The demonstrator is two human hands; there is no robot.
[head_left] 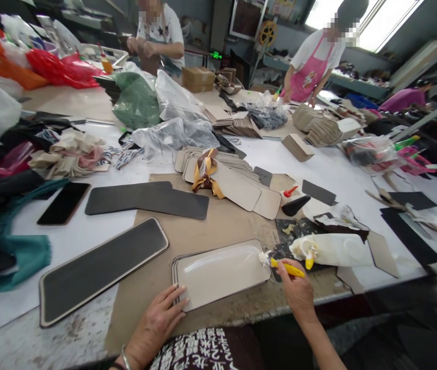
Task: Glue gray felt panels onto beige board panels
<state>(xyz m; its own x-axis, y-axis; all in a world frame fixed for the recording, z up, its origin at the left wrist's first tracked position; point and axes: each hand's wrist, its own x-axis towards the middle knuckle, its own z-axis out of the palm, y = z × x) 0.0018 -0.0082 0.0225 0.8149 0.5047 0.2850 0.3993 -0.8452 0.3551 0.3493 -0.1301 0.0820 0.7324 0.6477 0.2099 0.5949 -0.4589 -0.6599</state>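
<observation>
My right hand (pixel 296 290) grips a glue brush by its yellow handle (pixel 290 267). White paste clumps at the brush's tip, which touches the right end of a beige rounded panel (pixel 220 275). That panel lies on top of a small stack, and a glossy wet streak shows along its upper part. My left hand (pixel 160 313) rests with fingers stretched out on the panel's lower left edge. To the left is a dark panel with a pale border (pixel 105 270). Right of the brush, a white plastic bottle (pixel 338 249) lies on its side, smeared with paste around its opening.
Dark strips (pixel 147 199) and a fanned stack of beige boards (pixel 237 185) lie behind. A phone (pixel 64 204) is at left, beside teal fabric (pixel 25 259). Plastic bags (pixel 176 133) crowd the table's back. Two people stand across the table; another is far right.
</observation>
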